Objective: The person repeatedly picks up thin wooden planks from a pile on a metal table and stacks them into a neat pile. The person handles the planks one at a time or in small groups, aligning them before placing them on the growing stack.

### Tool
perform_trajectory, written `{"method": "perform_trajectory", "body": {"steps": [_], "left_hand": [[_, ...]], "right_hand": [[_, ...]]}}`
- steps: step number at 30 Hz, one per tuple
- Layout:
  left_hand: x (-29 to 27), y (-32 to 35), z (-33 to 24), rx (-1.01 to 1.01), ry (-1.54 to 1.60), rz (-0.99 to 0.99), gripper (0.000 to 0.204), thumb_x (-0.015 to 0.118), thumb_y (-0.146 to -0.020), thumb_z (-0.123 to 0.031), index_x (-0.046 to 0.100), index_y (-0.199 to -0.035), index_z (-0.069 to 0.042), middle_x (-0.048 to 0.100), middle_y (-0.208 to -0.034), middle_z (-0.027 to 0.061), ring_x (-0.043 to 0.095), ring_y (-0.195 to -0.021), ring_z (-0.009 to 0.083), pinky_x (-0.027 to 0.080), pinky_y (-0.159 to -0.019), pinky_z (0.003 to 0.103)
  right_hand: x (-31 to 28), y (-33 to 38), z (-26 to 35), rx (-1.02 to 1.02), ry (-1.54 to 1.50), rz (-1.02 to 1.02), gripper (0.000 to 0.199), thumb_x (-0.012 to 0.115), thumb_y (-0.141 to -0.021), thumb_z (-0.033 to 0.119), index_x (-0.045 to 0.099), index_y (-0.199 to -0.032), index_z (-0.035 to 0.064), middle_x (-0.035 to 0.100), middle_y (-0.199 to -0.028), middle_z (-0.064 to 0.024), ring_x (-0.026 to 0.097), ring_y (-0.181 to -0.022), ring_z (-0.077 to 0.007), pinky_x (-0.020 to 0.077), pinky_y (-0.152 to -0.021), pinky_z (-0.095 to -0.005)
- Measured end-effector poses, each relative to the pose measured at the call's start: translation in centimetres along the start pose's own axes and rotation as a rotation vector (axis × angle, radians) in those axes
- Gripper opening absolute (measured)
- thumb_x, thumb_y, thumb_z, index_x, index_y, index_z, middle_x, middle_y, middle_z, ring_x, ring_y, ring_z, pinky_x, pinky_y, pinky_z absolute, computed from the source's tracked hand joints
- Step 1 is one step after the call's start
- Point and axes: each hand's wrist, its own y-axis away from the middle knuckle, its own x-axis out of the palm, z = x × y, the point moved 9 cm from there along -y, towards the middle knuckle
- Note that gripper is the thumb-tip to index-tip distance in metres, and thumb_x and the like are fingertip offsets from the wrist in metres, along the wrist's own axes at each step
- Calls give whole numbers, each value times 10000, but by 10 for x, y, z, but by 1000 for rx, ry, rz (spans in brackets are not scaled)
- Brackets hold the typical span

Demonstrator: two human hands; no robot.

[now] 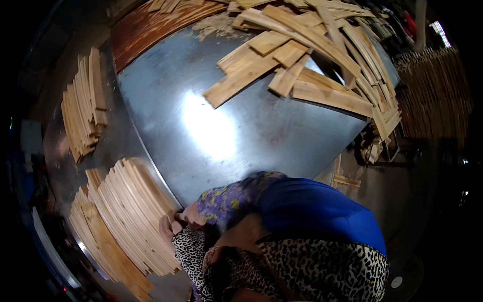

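My two hands are close together at the right side of a big row of pale wooden slats (133, 216) standing on edge. My left hand (168, 229), at the end of a leopard-print sleeve, touches the nearest slats; its fingers are small and partly hidden. Across my body reaches my right arm in a purple floral sleeve, and my right hand (189, 214) lies just beside the left one, by the metal table's edge. I cannot make out whether either hand grips a slat. One wider, darker board (113, 246) lies along the left part of the row.
A shiny metal table (166, 116) spreads ahead. Loose boards (246, 75) are heaped on its far right, with wood shavings (216, 26) behind. Another bundle of slats (83, 108) stands at the left. A reddish-brown panel (151, 38) lies far left; a tall stack of strips (432, 95) stands right.
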Motion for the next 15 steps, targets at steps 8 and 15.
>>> {"method": "perform_trajectory", "body": {"steps": [8,15], "left_hand": [[227,5,-69,831,-629,445,548,749,-981,-268,630,-1423,33,603,-1483,275,593,-1349,468,484,-1143,511],[505,87,-147,1227,-671,613,674,803,-908,-328,612,-1458,11,650,-1435,253,608,-1336,463,494,-1140,505]], "right_hand": [[-504,91,-317,-30,408,-903,791,911,-760,388,640,-1432,72,705,-1244,-222,656,-1213,-434,539,-1044,-534],[-669,201,-536,586,551,-618,1104,845,-837,316,245,-1742,116,458,-1681,-247,582,-1450,-404,502,-1180,-463]]}}
